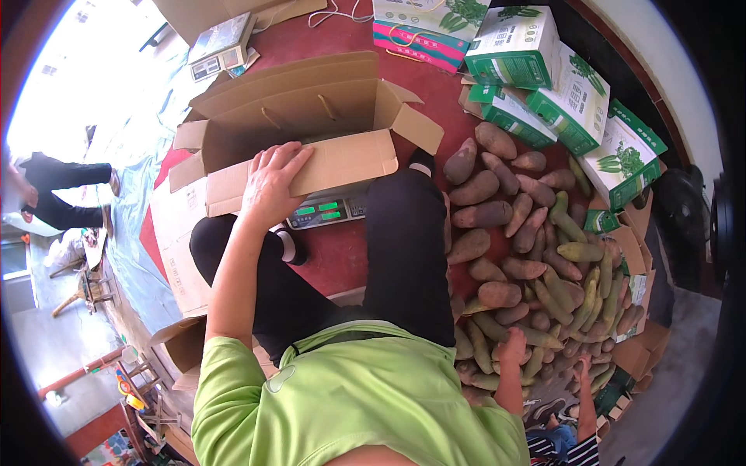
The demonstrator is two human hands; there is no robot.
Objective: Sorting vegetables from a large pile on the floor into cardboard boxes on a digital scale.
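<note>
My left hand [273, 180] lies with fingers stretched over the near flap [350, 161] of an open cardboard box [287, 116]. The box sits on a digital scale [330, 212] with lit green displays, between my legs. The part of the box I can see into holds nothing. Off to my right, my right hand [512, 346] is down in a big heap of radishes, its fingers closed at the end of a green radish [542, 338]. Reddish-purple radishes [482, 214] lie mostly at the far side of the heap, green ones [590, 303] nearer.
Green-and-white printed cartons [571, 93] stand behind the heap. Another person's hand [583, 368] reaches into it at the lower right. A second scale [221, 46] is at the far left. Flattened cardboard [179, 248] lies by my left leg; someone in dark trousers [74, 172] is farther left.
</note>
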